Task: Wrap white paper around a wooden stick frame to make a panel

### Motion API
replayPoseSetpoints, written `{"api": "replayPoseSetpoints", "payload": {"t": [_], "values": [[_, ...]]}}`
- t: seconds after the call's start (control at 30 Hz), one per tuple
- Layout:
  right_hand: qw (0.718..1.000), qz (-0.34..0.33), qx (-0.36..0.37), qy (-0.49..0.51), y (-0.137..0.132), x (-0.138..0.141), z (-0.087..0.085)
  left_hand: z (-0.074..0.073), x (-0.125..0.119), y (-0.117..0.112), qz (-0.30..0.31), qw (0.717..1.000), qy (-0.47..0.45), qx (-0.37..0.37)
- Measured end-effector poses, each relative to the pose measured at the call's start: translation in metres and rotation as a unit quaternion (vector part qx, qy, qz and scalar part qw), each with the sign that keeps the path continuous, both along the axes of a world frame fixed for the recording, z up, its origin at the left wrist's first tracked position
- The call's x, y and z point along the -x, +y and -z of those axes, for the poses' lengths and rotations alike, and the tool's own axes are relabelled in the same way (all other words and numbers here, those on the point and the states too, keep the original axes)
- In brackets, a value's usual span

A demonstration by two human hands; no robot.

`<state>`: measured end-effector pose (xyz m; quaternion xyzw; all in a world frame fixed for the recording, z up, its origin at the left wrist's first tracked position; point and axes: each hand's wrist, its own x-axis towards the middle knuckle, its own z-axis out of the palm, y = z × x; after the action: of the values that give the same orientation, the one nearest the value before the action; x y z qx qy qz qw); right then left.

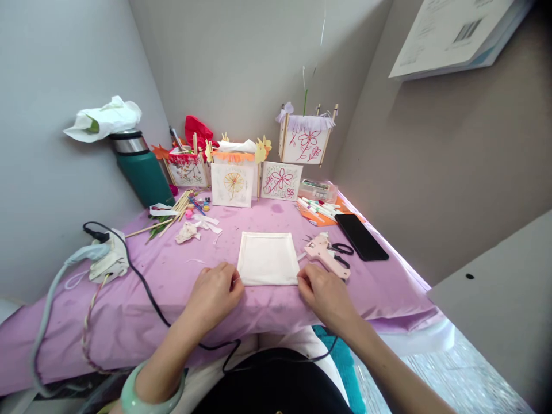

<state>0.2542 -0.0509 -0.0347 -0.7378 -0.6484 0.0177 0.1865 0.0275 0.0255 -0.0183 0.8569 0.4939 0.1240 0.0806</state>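
A square white fabric panel with a raised border (268, 259) lies flat on the purple tablecloth, straight in front of me. At its near left corner, my left hand (218, 292) is closed in a pinch, fingertips on the fabric. My right hand (324, 293) pinches the near right corner the same way. Just beyond my right hand lies a pink glue gun (323, 253), its tip pointing away. Black-handled scissors (342, 248) are partly hidden beneath it. What exactly sits between the fingertips is hard to see.
Painted panels (233, 185) and fabric lanterns (307, 139) stand at the back. Sticks (177, 213) and scraps (188, 232) lie left, near a green bottle (142, 172). Markers (317, 208) and a phone (361, 237) are right. A black cable (146, 287) runs from a power strip (111, 259) across the front.
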Motion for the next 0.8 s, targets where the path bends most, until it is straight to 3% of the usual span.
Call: {"api": "replayPoseSetpoints", "payload": {"t": [0.13,0.33,0.4,0.47,0.6,0.7,0.8], "values": [[0.999,0.018,0.05,0.001,0.003,0.001,-0.01,-0.008,-0.007,0.007,-0.04,0.997,0.023,0.058],[0.997,0.017,0.07,-0.01,0.009,-0.001,-0.013,-0.002,-0.002,0.014,-0.045,0.997,0.0,0.069],[0.998,0.018,0.065,-0.009,0.011,-0.002,-0.012,0.001,0.0,0.013,-0.034,0.999,-0.022,0.036],[0.998,0.014,0.063,-0.008,0.012,-0.003,-0.012,0.005,0.0,0.008,-0.023,0.997,-0.053,-0.056],[0.998,0.008,0.056,-0.015,0.013,-0.003,-0.012,0.015,-0.01,-0.017,0.003,0.949,-0.133,-0.286],[0.998,0.013,0.053,-0.018,0.013,0.0,-0.011,0.026,-0.023,-0.039,0.126,0.938,-0.155,-0.283],[0.998,0.018,0.054,-0.016,0.011,0.001,-0.011,0.036,-0.032,-0.05,0.149,0.948,-0.145,-0.24]]}}
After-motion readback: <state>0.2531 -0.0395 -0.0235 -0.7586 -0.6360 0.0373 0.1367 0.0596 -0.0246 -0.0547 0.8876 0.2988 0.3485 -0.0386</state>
